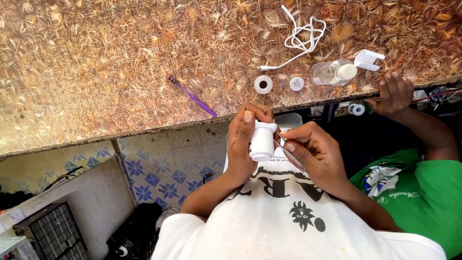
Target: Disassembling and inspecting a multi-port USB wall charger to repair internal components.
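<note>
We look down on a wide tabletop [120, 62] covered in a brown and gold pattern of dried leaves and flowers, which fills the upper half of the view; below its edge lies a floor of pale tiles with blue star shapes [159, 168]. Nearest us is our own white shirt with black print [288, 212], and to the right a second person in a green shirt [423, 197] rests a hand [394, 91] on the tabletop's edge. At lower left stands a grey box with a dark mesh front [53, 231]. On the tabletop, near the top right, a white cable [303, 38] lies in loose loops, and just below it a clear plastic bottle with a cream cap [334, 72] lies on its side beside a small white bracket-shaped piece [368, 58]. A purple toothbrush [192, 96] lies slanted near the edge, with a white tape roll [263, 84] and a small white round cap [297, 84] to its right. In front of our chest, below the tabletop edge, our left hand [240, 144] wraps its fingers closed around a small white plastic cylinder [262, 142], held upright. Our right hand [313, 151] pinches a thin metal tool [286, 151] between thumb and fingers, its tip touching the cylinder's side.
</note>
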